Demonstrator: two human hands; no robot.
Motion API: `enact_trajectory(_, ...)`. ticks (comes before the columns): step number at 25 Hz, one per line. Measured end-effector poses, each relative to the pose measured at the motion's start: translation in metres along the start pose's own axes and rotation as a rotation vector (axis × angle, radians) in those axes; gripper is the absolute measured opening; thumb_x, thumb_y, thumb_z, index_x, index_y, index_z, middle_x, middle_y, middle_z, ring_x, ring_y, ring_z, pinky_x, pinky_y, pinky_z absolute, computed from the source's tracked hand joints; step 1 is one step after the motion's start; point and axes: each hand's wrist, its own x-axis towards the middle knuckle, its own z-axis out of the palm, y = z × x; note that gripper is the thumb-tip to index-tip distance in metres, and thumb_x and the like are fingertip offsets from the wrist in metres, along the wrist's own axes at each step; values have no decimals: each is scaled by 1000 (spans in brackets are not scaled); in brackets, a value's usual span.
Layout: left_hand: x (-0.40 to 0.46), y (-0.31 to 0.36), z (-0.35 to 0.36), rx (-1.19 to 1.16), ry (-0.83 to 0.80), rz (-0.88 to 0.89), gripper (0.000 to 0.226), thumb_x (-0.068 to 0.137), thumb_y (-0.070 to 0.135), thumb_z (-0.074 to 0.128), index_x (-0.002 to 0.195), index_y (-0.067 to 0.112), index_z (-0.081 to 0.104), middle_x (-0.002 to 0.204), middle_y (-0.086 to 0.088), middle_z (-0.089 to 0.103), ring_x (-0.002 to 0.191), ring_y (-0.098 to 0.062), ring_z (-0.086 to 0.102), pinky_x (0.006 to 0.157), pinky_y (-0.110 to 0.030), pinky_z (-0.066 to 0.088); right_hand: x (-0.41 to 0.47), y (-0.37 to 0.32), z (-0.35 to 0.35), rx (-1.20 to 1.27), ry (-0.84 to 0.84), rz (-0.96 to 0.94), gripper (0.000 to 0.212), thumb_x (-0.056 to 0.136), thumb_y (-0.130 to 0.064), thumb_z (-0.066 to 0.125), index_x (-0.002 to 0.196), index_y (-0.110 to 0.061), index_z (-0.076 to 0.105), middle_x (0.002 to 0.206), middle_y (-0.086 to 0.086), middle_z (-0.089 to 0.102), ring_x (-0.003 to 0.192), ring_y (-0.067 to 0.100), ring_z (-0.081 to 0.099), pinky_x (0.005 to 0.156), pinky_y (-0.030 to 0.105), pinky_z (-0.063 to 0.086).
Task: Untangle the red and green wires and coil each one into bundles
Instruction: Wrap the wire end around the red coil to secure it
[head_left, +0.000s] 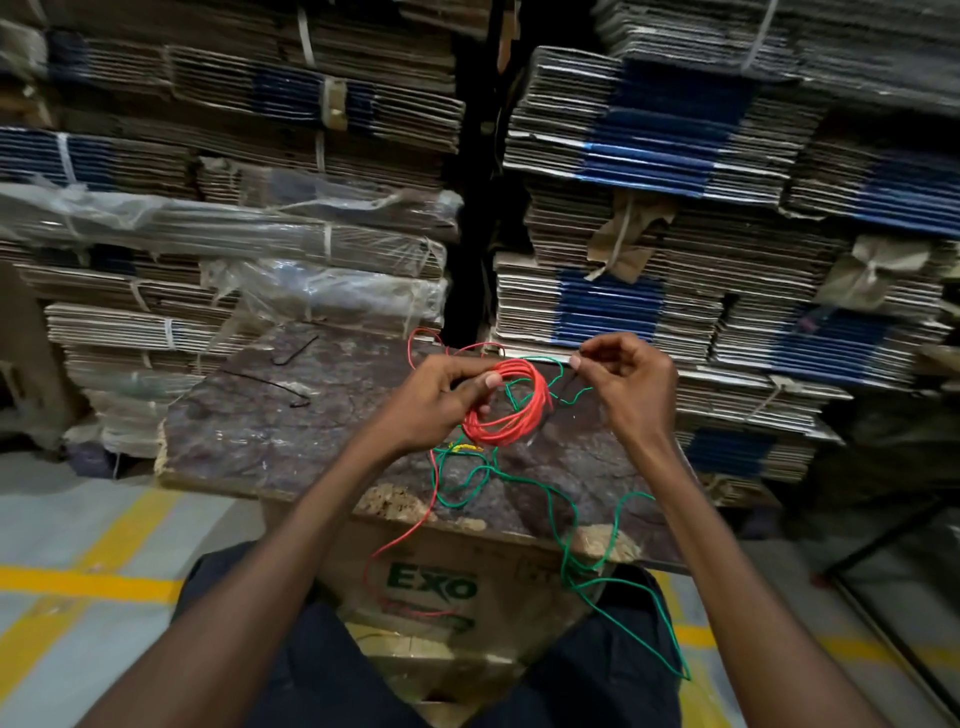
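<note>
Left hand (441, 392) grips red wire (511, 410) coil so loops stay together. Right hand (618, 371) pinches green wire (524, 480) just beside coil, likely to pull it free.

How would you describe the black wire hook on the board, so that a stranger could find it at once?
Start at the dark worn board resting on the cardboard box before the person. On its far left part, left of the left hand, lies a thin black wire hook. Unlike the red coil and green wire, it is black, loose and untouched.
</note>
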Motion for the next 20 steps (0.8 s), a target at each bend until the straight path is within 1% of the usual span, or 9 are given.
enact_trajectory(2,1,8,5,-49,-15,6,29,98,-1,46,120,14,58,87,-13,53,64,-1,49,60,-11,45,1,5,-4,-10,59,-7,27,75,-1,77,76,-26,68,74,-6,70,66,6,64,66,23,53)
enact_trajectory(5,3,8,6,-41,-58,33,26,98,4,48,112,18,63,83,-12,53,65,-4,50,60,-14,44,4,10,-10,59,121,15,28,76,3,76,76,-23,67,74,-5,69,63,-2,63,64,16,50)
enact_trajectory(7,5,4,6,7,-87,21,21,97,14,50,110,17,67,79,-8,53,64,-5,50,60,-20,42,4,12,-10,126,129,38,27,76,6,75,76,-19,66,74,-3,68,62,-4,62,64,15,51)
enact_trajectory(10,8,-2,7,111,-120,16,36,93,25,49,105,-4,67,69,-3,50,62,-8,46,59,-30,38,5,14,-7,214,126,91,25,76,9,74,77,-15,65,72,-1,68,60,-1,63,63,19,55)
enact_trajectory(12,7,-5,9,170,-152,32,41,93,28,48,103,-8,65,67,-3,48,61,-9,42,57,-31,34,3,13,-3,268,106,138,23,76,9,73,78,-12,64,72,2,67,60,3,63,61,19,56)
enact_trajectory(13,6,-5,9,179,-163,39,37,93,28,48,104,-2,68,68,-3,48,61,-9,41,57,-30,34,1,13,0,292,94,160,22,77,9,73,78,-11,65,73,4,68,60,5,64,61,20,56)
enact_trajectory(16,4,-3,10,158,-180,55,25,93,25,49,107,35,67,70,-5,50,63,-10,43,57,-29,36,-6,12,6,329,73,204,20,77,9,73,79,-9,65,75,7,69,62,8,65,61,21,56)
enact_trajectory(17,3,-4,10,155,-182,51,25,93,26,50,106,40,65,71,-6,51,64,-11,44,57,-29,37,-8,11,8,345,63,223,20,77,9,73,80,-8,65,75,8,68,61,9,64,60,20,56)
enact_trajectory(20,5,-6,10,156,-193,19,25,93,27,50,104,40,68,72,-8,53,64,-13,44,58,-30,37,-18,5,14,429,25,299,19,77,10,72,81,-7,64,75,7,66,59,10,62,57,18,53)
